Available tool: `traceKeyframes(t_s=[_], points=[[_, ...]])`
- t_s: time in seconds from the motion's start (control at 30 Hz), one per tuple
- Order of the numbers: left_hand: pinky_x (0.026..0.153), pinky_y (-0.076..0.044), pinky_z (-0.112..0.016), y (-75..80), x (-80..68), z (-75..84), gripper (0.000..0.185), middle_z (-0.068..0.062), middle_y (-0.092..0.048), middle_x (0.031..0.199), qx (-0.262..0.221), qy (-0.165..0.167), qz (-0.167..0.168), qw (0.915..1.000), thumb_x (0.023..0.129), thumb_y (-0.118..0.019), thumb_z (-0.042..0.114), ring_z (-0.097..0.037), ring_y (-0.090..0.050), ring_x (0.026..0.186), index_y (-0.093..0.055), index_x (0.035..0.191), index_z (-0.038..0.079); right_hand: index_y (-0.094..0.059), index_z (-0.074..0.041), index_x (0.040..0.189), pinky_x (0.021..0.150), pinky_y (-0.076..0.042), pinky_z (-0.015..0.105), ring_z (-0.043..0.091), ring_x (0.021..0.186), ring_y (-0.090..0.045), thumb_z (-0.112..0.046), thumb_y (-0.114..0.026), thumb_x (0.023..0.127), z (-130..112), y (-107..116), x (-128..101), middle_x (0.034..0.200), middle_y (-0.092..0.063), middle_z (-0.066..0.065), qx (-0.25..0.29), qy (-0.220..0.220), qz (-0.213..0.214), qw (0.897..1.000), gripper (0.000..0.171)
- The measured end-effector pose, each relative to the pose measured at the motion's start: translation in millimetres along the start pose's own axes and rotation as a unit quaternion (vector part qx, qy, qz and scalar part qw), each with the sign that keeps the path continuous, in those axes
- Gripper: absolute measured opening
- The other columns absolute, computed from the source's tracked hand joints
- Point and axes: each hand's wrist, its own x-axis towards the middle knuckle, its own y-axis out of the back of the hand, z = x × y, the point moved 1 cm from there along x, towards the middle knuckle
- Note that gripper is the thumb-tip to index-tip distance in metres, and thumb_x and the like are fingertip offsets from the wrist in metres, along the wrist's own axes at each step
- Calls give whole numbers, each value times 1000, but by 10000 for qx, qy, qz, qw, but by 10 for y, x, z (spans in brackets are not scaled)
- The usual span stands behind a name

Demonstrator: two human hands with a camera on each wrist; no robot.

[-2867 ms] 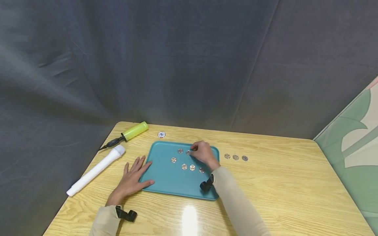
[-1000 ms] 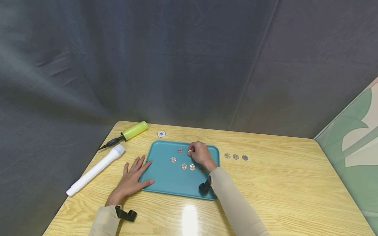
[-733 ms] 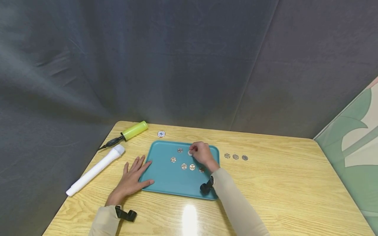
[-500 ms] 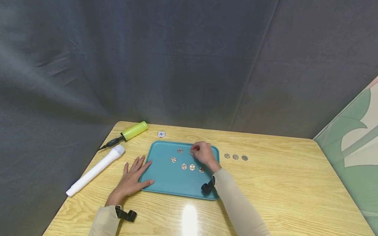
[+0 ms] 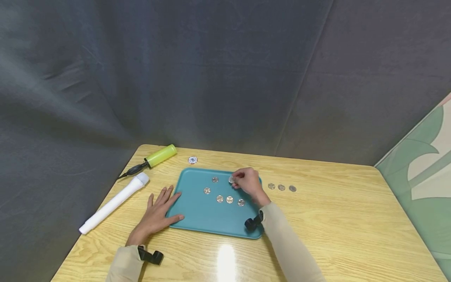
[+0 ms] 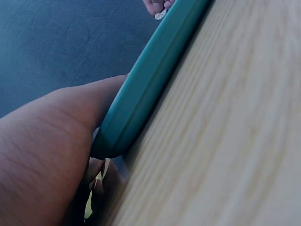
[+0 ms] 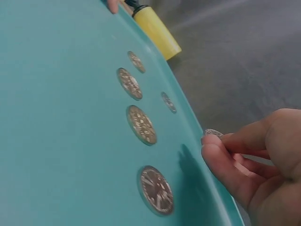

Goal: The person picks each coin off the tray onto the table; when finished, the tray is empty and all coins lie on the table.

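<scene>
My right hand (image 5: pixel 248 182) pinches a silver coin (image 5: pixel 231 179) between thumb and fingertips over the far right part of the teal tray (image 5: pixel 197 219). In the right wrist view the held coin (image 7: pixel 214 133) shows only its upper edge, raised off the tray surface. Several more coins lie flat on the tray, among them a coin (image 5: pixel 241 202) nearest that wrist and a coin (image 5: pixel 215 179) towards the back. My left hand (image 5: pixel 156 214) rests at the tray's left edge with fingers spread, its thumb over the rim (image 6: pixel 141 75).
Right of the tray, three coins (image 5: pixel 281 187) lie in a row on the wooden table. Behind it is a poker chip (image 5: pixel 192 160). A yellow-green pump (image 5: pixel 160 156) with a black end and a long white tube (image 5: pixel 114 203) lie to the left. A dark curtain (image 5: pixel 225 78) hangs behind.
A coin that lay on the tray by my right fingertips is now pinched and lifted. The right hand has shifted a little to the right with it. My left hand stays put.
</scene>
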Motion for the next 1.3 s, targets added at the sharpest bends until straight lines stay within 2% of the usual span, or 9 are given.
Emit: traceKeyframes(t_s=[0.4, 0.67, 1.0, 1.3], points=[[115, 2, -74, 6, 12, -2, 84, -20, -16, 168, 28, -5, -20, 10000, 88, -70, 50, -47, -11, 155, -36, 157, 15, -74, 7, 101, 62, -61, 25, 10, 65, -72, 1, -64, 94, 100, 238, -44, 88, -75, 22, 60, -4, 188, 9998, 14], [114, 1, -75, 3, 6, 2, 83, -21, -17, 168, 36, -66, 43, 10000, 88, -69, 49, -48, -12, 154, -37, 157, 14, -73, 8, 105, 64, -62, 25, 10, 67, -72, 1, -63, 94, 148, 382, -93, 94, -74, 25, 84, -168, 245, 9995, 16], [115, 2, -74, -4, 0, 8, 84, -20, -16, 168, -1, 44, -50, 10000, 88, -69, 50, -47, -11, 155, -36, 157, 16, -72, 11, 105, 65, -62, 27, 10, 66, -72, 3, -63, 94, 242, 579, -167, 95, -73, 28, 444, -388, 377, 9976, 17], [115, 2, -75, 7, -3, 15, 84, -20, -16, 168, 11, 1, -33, 10000, 89, -69, 49, -47, -11, 155, -36, 157, 15, -71, 12, 107, 66, -62, 26, 7, 65, -71, 1, -63, 93, 311, 777, -224, 92, -75, 24, 529, -589, 558, 9953, 19]])
